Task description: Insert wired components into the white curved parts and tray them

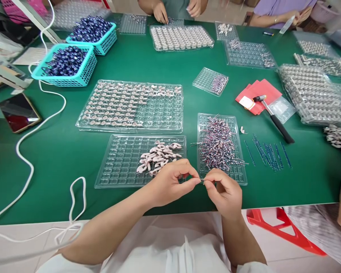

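Observation:
My left hand (174, 180) and my right hand (225, 191) meet fingertip to fingertip above the front of the table. Each pinches an end of one tiny, thin piece (202, 180); it is too small to name, though it looks like a short wire. Just beyond my right hand, a clear tray holds a heap of small wired parts (218, 142) in red, blue and white. Beside my left hand lie loose pale, curved earpiece-like shells (157, 157) on another clear tray (116, 167). Behind it stands a larger tray (161, 117), partly filled with rows of similar shells.
Two turquoise baskets (86, 74) of shiny dark-blue parts stand back left, near a phone (19, 112) and a white cable (31, 167). To the right lie a hammer (278, 123), red packets (261, 93) and blue strips (269, 155). Co-workers' hands (160, 13) are across the table.

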{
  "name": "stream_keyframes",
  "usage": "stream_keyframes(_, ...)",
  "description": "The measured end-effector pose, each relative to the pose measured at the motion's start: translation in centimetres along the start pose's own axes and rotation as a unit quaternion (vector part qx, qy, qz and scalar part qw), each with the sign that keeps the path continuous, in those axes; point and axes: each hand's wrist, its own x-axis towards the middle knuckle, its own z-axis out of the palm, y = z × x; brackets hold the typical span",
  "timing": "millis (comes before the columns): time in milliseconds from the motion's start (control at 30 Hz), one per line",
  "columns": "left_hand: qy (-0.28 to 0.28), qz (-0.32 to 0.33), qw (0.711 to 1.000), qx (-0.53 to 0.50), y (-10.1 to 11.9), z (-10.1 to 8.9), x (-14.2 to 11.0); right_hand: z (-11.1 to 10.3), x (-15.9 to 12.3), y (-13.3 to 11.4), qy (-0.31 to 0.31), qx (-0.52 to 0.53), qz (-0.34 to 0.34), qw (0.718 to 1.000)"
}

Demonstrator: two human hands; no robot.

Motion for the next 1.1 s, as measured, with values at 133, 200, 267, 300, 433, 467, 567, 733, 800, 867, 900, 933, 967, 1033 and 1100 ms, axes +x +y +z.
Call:
stream_keyframes(133,0.002,-0.006,1.0,-0.014,0.1,0.1,0.0,0.0,-0.1,-0.1,0.01,0.025,0.009,1.0)
stream_keyframes(200,0.004,-0.007,1.0,-0.017,0.1,0.1,0.0,0.0,-0.1,-0.1,0.015,0.029,0.013,0.999)
stream_keyframes(267,0.004,-0.011,1.0,-0.02,0.1,-0.1,0.1,-0.1,-0.1,-0.1,0.018,0.029,0.017,0.999)
stream_keyframes(300,0.004,-0.017,1.0,-0.022,0.1,-0.2,0.1,-0.1,-0.1,-0.1,0.021,0.029,0.02,0.999)
stream_keyframes(433,0.015,-0.077,0.996,-0.051,0.1,-0.8,0.3,-0.3,-0.1,-0.1,0.069,0.028,0.028,0.997)
stream_keyframes(467,0.017,-0.097,0.993,-0.072,0.1,-1.0,0.3,-0.4,-0.1,0.0,0.081,0.029,0.031,0.996)
stream_keyframes(567,0.0,-0.159,0.968,-0.192,-0.2,-1.2,0.4,-0.4,-0.2,0.1,0.091,0.03,0.039,0.995)
stream_keyframes(733,0.01,-0.246,0.877,-0.412,-1.2,-0.7,0.6,-0.3,-0.2,0.3,0.098,0.021,0.039,0.994)
stream_keyframes(800,0.022,-0.252,0.868,-0.428,-1.4,-0.4,0.6,-0.3,-0.2,0.3,0.098,0.019,0.041,0.994)
stream_keyframes(867,0.027,-0.244,0.871,-0.425,-1.5,-0.1,0.7,-0.2,-0.3,0.4,0.099,0.019,0.041,0.994)
stream_keyframes(900,0.026,-0.237,0.876,-0.42,-1.5,0.0,0.7,-0.2,-0.3,0.4,0.101,0.018,0.04,0.994)
stream_keyframes(933,0.022,-0.227,0.881,-0.414,-1.5,0.2,0.7,-0.2,-0.3,0.4,0.104,0.016,0.039,0.994)
stream_keyframes(967,0.018,-0.214,0.888,-0.407,-1.5,0.3,0.7,-0.1,-0.3,0.4,0.108,0.014,0.038,0.993)
stream_keyframes(1033,0.02,-0.184,0.901,-0.391,-1.4,0.6,0.6,0.0,-0.4,0.4,0.111,0.005,0.035,0.993)
stream_keyframes(1100,0.034,-0.155,0.915,-0.37,-1.4,0.9,0.6,0.1,-0.4,0.5,0.109,-0.006,0.029,0.994)
